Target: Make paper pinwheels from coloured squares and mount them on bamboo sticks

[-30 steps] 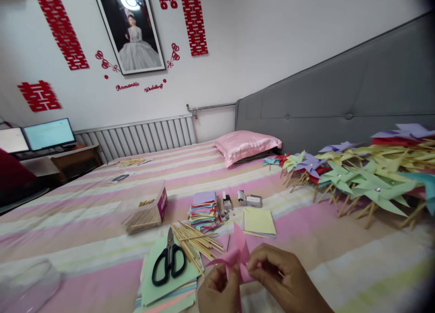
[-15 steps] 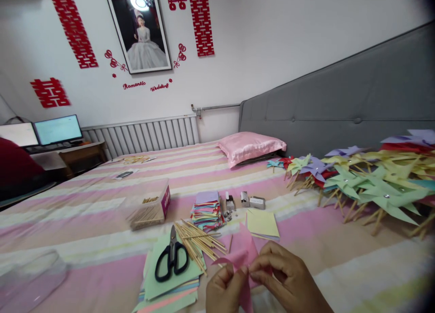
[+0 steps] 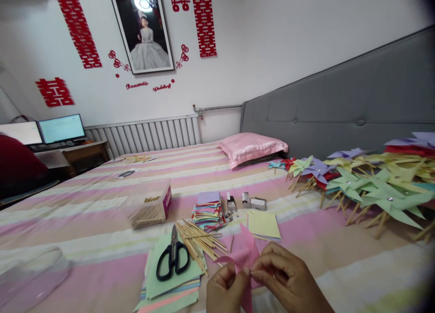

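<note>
My left hand (image 3: 226,288) pinches a pink paper pinwheel (image 3: 246,249) whose corners are folded toward its middle. Thumb and forefinger of my right hand (image 3: 283,274) are closed at the pinwheel's centre, on a tiny shiny piece too small to name. Left of my hands, dark-handled scissors (image 3: 173,254) lie on a stack of coloured paper (image 3: 170,290). Thin wooden sticks (image 3: 200,240) are spread beside them. Just beyond is a pile of small paper squares (image 3: 207,208), with silver tacks (image 3: 230,214) close by. Yellow paper squares (image 3: 263,224) lie past my right hand.
Many finished pinwheels (image 3: 360,186) on sticks stand along the right. A clear box of sticks (image 3: 151,208) and small metal tins (image 3: 258,204) are farther off. A pink pillow (image 3: 251,147) rests by the grey headboard (image 3: 326,95). A person in red (image 3: 18,163) is at far left.
The whole view has shifted slightly. My fingers stay at the pinwheel's centre, and a tiny glint now shows between the right fingertips.
</note>
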Demonstrator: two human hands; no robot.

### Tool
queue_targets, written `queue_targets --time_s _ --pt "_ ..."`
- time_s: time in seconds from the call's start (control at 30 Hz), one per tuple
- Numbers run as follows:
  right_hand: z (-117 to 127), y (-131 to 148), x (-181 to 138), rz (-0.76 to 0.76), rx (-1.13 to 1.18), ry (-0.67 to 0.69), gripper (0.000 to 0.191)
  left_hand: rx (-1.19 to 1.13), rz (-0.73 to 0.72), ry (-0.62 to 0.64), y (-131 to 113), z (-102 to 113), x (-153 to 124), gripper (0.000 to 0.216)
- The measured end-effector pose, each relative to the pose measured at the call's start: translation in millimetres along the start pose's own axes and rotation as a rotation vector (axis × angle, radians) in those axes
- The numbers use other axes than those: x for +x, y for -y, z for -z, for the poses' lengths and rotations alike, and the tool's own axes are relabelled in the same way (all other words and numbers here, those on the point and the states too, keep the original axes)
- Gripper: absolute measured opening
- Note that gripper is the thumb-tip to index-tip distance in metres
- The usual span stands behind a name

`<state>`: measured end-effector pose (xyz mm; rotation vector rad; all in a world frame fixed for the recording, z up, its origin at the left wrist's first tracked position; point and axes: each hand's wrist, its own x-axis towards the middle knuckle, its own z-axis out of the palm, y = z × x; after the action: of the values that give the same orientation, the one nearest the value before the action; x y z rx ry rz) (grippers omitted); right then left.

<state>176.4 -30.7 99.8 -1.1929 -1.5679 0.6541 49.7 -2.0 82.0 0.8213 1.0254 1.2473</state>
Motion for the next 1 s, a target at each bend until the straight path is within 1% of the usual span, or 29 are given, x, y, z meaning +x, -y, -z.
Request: queue_targets --time_s 0.1,0.2,0.47,0.63,0.83,1.0 --pt "0.0 0.1 -0.2 -0.009 0.027 0.007 0.021 0.026 -0.006 -0.007 -7.8 -3.5 -4.4 0.033" --pt "-0.1 -1.1 -0.2 -0.022 0.027 -0.005 0.023 0.062 -0.031 -0.007 -10.4 -4.5 -6.0 0.035" --pt "0.5 -3.8 1.7 -0.047 0.031 -0.001 0.025 0.197 -0.102 0.023 -1.1 2.1 0.1 0.041" --pt "0.4 -4.7 2.1 -0.048 0.057 0.004 0.025 0.256 -0.116 0.014 3.4 5.2 3.1 0.04" --pt "0.9 -2.9 2.3 -0.083 0.073 0.02 0.025 0.26 -0.12 0.013 -4.1 1.6 -1.3 0.033" --pt "1.1 -1.8 2.2 -0.113 0.111 0.041 0.024 0.261 -0.197 -0.01 -6.9 -1.1 -4.0 0.026"
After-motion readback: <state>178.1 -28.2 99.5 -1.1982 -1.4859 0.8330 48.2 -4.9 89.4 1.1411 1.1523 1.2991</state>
